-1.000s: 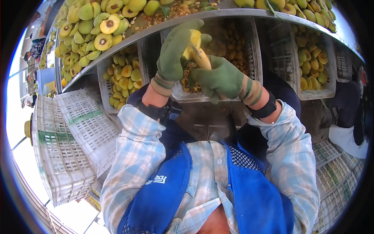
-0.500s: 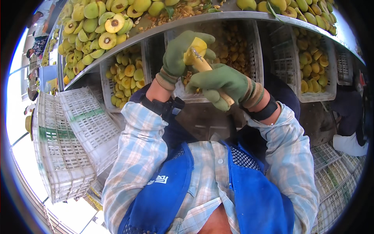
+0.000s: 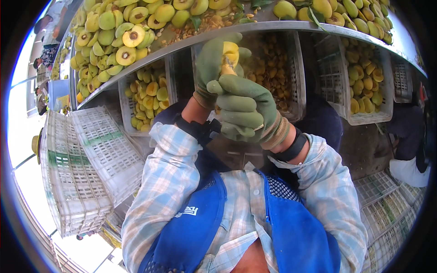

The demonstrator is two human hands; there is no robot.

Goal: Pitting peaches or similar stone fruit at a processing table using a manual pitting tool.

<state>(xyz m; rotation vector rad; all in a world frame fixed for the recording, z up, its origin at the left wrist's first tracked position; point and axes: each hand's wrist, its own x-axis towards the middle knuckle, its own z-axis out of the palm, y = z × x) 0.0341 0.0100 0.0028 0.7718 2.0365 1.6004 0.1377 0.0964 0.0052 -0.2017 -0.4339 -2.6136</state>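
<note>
My left hand [image 3: 210, 68], in a green work glove, is closed on a yellow stone fruit [image 3: 231, 53], its fingers curled around the far side. My right hand [image 3: 248, 107], gloved alike, is wrapped round a small wooden-handled pitting tool [image 3: 227, 69]. The tool's tip is against the near side of the fruit, and the fist hides most of the handle. Both hands are close together over a crate [image 3: 299, 77] that holds many brown pits and scraps. Just beyond them runs the metal edge [image 3: 207, 37] of the worktable.
Halved yellow-green fruit [image 3: 107, 41] is heaped on the table, with more whole fruit [image 3: 285, 10] at the far right. Fruit-filled crates stand below at left [image 3: 125, 109] and right [image 3: 387, 109]. White crates [image 3: 77, 168] are stacked on my left, others [image 3: 387, 204] at lower right.
My right hand has turned and closed more tightly round the tool, bringing it more upright. The fruit has tilted in my left hand.
</note>
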